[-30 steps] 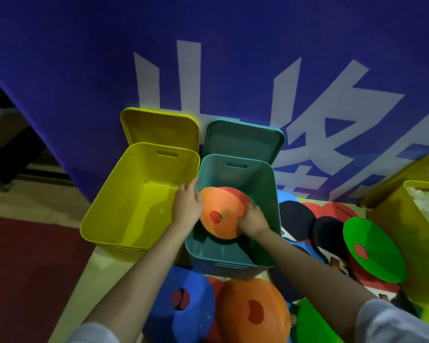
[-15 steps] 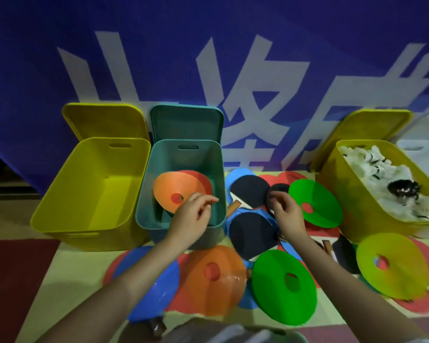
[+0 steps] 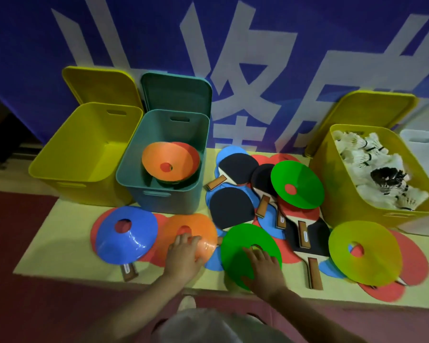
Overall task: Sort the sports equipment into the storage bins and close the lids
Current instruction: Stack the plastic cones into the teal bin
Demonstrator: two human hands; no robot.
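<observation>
My left hand (image 3: 183, 256) lies fingers-down on an orange disc cone (image 3: 196, 227) at the front of the pale mat. My right hand (image 3: 261, 268) lies on a green disc cone (image 3: 242, 240) beside it, fingertips near the centre hole. The teal bin (image 3: 159, 201) behind holds stacked cones, an orange one (image 3: 159, 154) on top. A blue cone (image 3: 126, 241), another green cone (image 3: 300, 181) and a yellow cone (image 3: 367, 253) lie on the mat. Several table-tennis paddles (image 3: 230, 209) are piled in the middle.
An empty yellow bin (image 3: 67, 169) stands left of the teal one. At the right stands a yellow bin (image 3: 337, 194) full of shuttlecocks (image 3: 372, 164), with a white bin (image 3: 421, 149) beyond. The lids (image 3: 176, 95) lean open against the blue banner. Red flooring borders the mat.
Both hands left the teal bin after setting the orange cone inside. They moved back toward me and came down on the orange and green cones at the mat's front.
</observation>
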